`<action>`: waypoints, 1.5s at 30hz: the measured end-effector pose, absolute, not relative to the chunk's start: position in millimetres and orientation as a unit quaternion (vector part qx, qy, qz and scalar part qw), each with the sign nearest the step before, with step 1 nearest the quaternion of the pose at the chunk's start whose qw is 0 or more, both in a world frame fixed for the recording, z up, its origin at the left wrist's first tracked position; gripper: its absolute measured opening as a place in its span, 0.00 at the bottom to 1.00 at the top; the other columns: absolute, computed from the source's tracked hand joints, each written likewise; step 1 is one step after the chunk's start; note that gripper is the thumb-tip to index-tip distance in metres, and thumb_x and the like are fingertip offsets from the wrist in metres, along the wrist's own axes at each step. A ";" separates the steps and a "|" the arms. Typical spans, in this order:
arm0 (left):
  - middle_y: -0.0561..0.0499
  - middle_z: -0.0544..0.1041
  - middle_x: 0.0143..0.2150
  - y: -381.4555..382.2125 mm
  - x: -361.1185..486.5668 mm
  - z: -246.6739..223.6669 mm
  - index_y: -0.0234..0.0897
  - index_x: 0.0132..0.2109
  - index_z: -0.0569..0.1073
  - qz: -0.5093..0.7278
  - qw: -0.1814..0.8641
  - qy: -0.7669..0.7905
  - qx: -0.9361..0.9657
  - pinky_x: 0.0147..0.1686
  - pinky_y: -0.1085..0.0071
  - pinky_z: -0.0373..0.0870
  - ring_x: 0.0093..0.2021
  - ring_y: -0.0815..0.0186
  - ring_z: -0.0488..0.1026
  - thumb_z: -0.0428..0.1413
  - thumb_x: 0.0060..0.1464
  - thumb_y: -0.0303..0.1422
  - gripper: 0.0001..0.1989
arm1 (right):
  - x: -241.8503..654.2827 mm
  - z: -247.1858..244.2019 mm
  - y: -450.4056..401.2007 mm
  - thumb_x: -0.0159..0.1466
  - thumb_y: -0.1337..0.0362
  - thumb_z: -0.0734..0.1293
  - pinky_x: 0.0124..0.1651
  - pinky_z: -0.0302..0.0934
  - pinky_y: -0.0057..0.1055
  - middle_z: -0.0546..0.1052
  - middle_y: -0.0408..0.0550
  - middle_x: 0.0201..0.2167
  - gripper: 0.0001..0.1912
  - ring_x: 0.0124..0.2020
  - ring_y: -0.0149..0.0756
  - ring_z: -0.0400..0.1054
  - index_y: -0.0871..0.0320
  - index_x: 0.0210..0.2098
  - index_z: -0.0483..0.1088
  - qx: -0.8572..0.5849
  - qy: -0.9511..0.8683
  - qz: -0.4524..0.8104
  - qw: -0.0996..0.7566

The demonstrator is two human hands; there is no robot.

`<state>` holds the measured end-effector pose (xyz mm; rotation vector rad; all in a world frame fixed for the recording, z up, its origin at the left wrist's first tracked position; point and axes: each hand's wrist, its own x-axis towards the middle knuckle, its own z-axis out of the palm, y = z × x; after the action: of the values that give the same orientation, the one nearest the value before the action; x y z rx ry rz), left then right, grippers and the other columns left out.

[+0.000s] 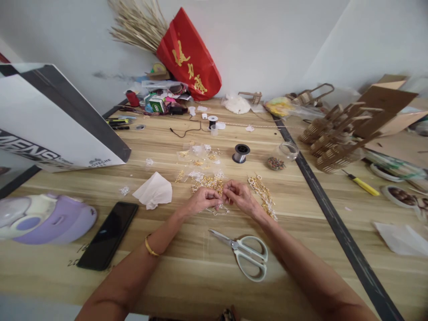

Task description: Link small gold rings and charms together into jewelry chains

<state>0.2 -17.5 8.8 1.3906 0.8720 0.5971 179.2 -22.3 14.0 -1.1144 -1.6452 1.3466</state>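
My left hand [203,199] and my right hand [240,196] meet at the middle of the table, fingers pinched and tips almost touching. A thin silvery chain [219,212] with small shiny pieces loops below the fingertips, and both hands appear to hold it. The exact spot between the tips is too small to make out. Just beyond my fingers lies a heap of gold beads [207,182]. Right of my right hand is a bunch of gold and pearly chains [264,196]. White-handled scissors [245,255] lie between my forearms, blades pointing up and left.
A wire spool [241,154] and a jar of coloured beads [277,163] stand beyond. To the left are a phone [109,236], a tissue [154,191], a purple-and-white device [56,220] and a large box [60,120]. Small woven baskets [331,142] and a yellow cutter [364,185] are at right.
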 end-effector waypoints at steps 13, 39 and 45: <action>0.50 0.74 0.21 -16.7 0.6 -0.3 0.30 0.29 0.75 0.250 0.614 0.377 0.647 0.25 0.77 0.63 0.23 0.72 0.69 0.58 0.48 0.37 0.12 | 175.0 12.3 -23.5 0.60 0.57 0.63 0.22 0.57 0.23 0.70 0.41 0.19 0.11 0.18 0.25 0.61 0.60 0.29 0.64 -0.430 -0.615 0.548 0.370; 0.51 0.74 0.24 -12.7 -1.7 3.9 0.32 0.29 0.70 0.320 0.546 0.428 0.645 0.31 0.74 0.66 0.27 0.70 0.71 0.56 0.50 0.35 0.09 | 185.2 18.7 -27.6 0.65 0.65 0.59 0.31 0.58 0.27 0.74 0.49 0.34 0.08 0.29 0.31 0.66 0.57 0.38 0.70 -0.414 -0.818 0.243 0.315; 0.50 0.74 0.25 -15.3 0.3 7.4 0.31 0.29 0.71 0.314 0.497 0.430 0.685 0.30 0.75 0.65 0.27 0.70 0.70 0.54 0.51 0.32 0.07 | 186.8 12.9 -25.6 0.64 0.66 0.60 0.34 0.59 0.27 0.75 0.48 0.35 0.08 0.31 0.33 0.68 0.57 0.40 0.70 -0.423 -0.820 0.235 0.306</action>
<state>0.3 -15.3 7.4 1.6579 1.0409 0.7608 186.8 -25.6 12.9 -1.1201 -2.1687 0.6223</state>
